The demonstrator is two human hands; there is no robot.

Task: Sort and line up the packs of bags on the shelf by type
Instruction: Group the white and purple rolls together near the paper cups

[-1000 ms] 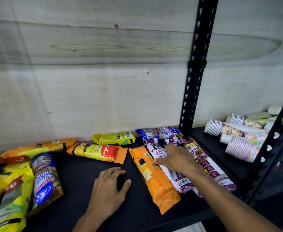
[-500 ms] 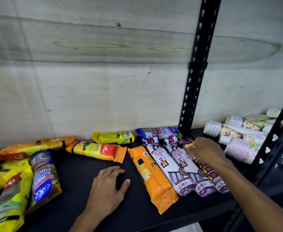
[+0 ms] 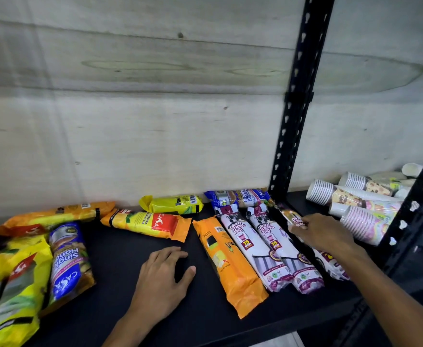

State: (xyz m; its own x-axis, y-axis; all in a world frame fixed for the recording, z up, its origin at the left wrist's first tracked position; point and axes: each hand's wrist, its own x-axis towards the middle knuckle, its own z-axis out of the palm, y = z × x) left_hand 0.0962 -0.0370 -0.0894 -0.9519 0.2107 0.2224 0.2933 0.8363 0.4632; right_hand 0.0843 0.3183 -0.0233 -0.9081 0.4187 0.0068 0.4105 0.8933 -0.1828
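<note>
Three white-and-purple draw string bag packs lie side by side on the black shelf (image 3: pixel 120 249): the left one (image 3: pixel 251 249), the middle one (image 3: pixel 284 254) and the rightmost one (image 3: pixel 293 219). My right hand (image 3: pixel 323 231) grips the rightmost pack near its far end. My left hand (image 3: pixel 164 279) rests flat and open on the bare shelf. An orange pack (image 3: pixel 230 266) lies just left of the white packs. A blue singlet pack (image 3: pixel 240 196) lies crosswise at the back.
A yellow-red pack (image 3: pixel 147 222), a small yellow pack (image 3: pixel 172 204), a long orange pack (image 3: pixel 55 216), a blue pack (image 3: pixel 67 261) and yellow packs (image 3: pixel 12 291) fill the left. A black upright (image 3: pixel 295 101) separates stacked paper cups (image 3: pixel 355 204) on the right.
My right hand moved right from the middle packs onto the rightmost draw string pack and shifted it sideways; the three packs now lie spread in a row. The left hand stayed put.
</note>
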